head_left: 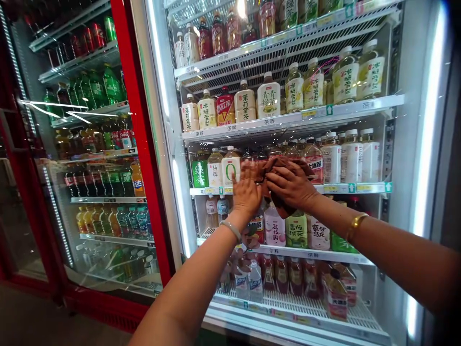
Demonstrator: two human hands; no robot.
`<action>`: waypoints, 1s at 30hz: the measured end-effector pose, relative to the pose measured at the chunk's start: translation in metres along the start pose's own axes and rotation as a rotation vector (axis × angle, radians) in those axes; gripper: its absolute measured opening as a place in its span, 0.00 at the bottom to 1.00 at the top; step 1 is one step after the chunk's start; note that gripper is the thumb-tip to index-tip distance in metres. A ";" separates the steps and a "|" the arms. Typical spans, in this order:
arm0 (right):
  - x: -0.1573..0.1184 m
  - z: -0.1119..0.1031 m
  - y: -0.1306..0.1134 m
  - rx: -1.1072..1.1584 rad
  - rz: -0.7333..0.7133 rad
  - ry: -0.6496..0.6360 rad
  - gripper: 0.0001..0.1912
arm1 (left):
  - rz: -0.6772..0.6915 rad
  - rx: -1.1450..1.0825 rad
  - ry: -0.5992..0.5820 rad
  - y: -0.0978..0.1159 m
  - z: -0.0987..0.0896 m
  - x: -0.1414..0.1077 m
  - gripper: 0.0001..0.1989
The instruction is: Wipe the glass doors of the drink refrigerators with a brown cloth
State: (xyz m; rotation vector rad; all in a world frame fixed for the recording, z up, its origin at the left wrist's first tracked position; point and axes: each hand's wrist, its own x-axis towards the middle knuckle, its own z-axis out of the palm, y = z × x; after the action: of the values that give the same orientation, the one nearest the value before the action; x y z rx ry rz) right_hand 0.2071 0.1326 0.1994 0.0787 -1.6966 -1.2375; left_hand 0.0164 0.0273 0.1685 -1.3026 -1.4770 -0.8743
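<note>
A dark brown cloth is bunched under my right hand, pressed to the glass front of a lit drinks cooler. The fingers of that hand curl over the cloth, and one end hangs below the palm. Just left of it, my left hand lies against the glass with its fingers stretched upward, close to the cloth's edge. A hand's reflection blurs around those fingertips. Behind the glass, a white-labelled bottle stands left of my left hand, and a red-labelled bottle shows just past my right hand.
Several cooler shelves hold rows of bottled drinks. To the left stands another cooler with a red door frame and shelves of cans and bottles. A bright light strip runs down the right side. Dark floor shows at the lower left.
</note>
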 end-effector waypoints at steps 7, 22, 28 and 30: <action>-0.035 -0.020 0.046 -0.098 0.320 0.077 0.12 | 0.080 -0.028 0.065 0.068 0.012 0.026 0.35; -0.084 -0.035 0.046 -0.200 0.465 0.123 0.07 | 0.373 0.098 0.053 0.072 0.029 0.014 0.35; -0.086 -0.043 0.080 -0.024 -0.022 -0.032 0.11 | 0.452 0.119 -0.017 0.072 0.026 0.018 0.34; -0.095 -0.051 0.107 -0.067 0.077 -0.031 0.10 | 0.438 0.117 -0.020 0.073 0.025 0.017 0.35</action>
State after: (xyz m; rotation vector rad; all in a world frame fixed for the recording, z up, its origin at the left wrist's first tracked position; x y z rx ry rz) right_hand 0.3412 0.2012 0.2153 -0.0464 -1.6678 -1.2430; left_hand 0.0833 0.0686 0.1722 -1.4731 -1.1718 -0.4826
